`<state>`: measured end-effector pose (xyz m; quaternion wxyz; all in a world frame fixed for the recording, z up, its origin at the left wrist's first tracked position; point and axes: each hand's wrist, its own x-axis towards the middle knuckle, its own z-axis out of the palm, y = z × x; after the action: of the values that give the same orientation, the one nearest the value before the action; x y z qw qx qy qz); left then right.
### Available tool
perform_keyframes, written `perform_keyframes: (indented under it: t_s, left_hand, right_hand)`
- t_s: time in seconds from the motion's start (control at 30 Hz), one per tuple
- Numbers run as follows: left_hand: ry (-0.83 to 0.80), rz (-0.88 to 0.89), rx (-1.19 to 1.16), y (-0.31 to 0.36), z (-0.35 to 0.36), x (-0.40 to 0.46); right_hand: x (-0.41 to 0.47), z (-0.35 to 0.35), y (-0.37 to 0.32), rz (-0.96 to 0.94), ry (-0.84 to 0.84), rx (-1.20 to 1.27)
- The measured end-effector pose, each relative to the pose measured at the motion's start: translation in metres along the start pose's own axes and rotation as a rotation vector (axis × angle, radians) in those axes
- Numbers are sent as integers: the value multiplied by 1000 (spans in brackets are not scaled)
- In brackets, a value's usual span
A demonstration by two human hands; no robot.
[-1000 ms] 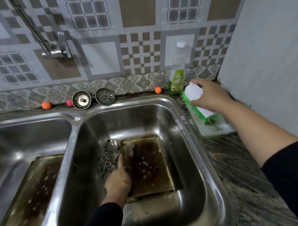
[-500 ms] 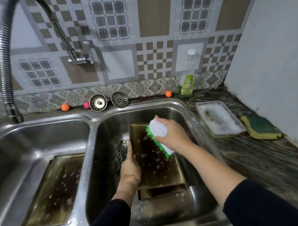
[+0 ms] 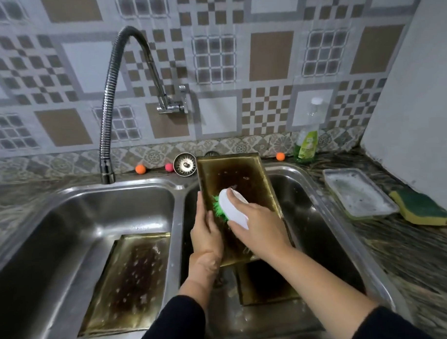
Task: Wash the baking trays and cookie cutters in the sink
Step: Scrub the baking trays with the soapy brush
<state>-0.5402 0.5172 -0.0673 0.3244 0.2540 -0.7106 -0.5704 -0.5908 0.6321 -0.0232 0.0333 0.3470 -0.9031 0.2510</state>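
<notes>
A dark, greasy baking tray [image 3: 239,179] is tilted up over the right sink basin [image 3: 318,224]. My left hand [image 3: 207,230] grips its left edge. My right hand [image 3: 260,225] holds a white scrub brush [image 3: 232,209] with green bristles and presses it on the tray's face. A second tray [image 3: 267,284] lies flat on the right basin's floor beneath. A third tray [image 3: 130,281] lies in the left basin [image 3: 67,225]. The cookie cutters are hidden from view.
A flexible faucet [image 3: 108,97] arches over the left basin. A sink strainer [image 3: 184,164], small orange and pink balls and a green soap bottle [image 3: 308,138] line the back ledge. A soapy plastic tray [image 3: 358,192] and a green-yellow sponge [image 3: 421,208] sit on the right counter.
My right hand took the brush from the counter tray into the sink. My left hand lifted the top baking tray from flat to tilted upright, and the brush now presses on it.
</notes>
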Motion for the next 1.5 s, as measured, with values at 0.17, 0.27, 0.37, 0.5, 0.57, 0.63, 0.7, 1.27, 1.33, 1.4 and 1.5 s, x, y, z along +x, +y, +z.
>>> perform_keyframes:
  t_s: [0.17,0.27,0.37,0.5,0.57,0.63,0.7,1.27,1.33,1.4,1.5]
  left_hand:
    - [-154,64,21,7,-8,-9]
    - [-171,137,50,11,-2,-11]
    - [-102,153,-6,15,-2,5]
    - [-91,146,-58,15,-22,27]
    - [-138,164,-23,16,-25,24]
    - [-162,200,-3,17,-21,17]
    - [-195,207,12,23,-10,11]
    - [-201,208,-10,45,1,2]
    - [-166,209,-16,46,1,4]
    - [-114,221,-15,44,-5,11]
    - [-81,211,58,47,-20,19]
  right_hand:
    - [17,-8,-21,4,166,17]
    - [67,-25,-29,90,254,106]
    - [71,-25,-34,75,219,121]
    - [-3,7,-39,14,246,159]
    - [-17,14,-32,-19,301,169]
    - [9,1,-22,62,324,208]
    - [49,-22,-13,156,343,173]
    - [81,-53,22,332,412,268]
    - [82,-57,18,333,406,340]
    - [58,-39,9,312,382,311]
    - [12,0,3,250,345,343]
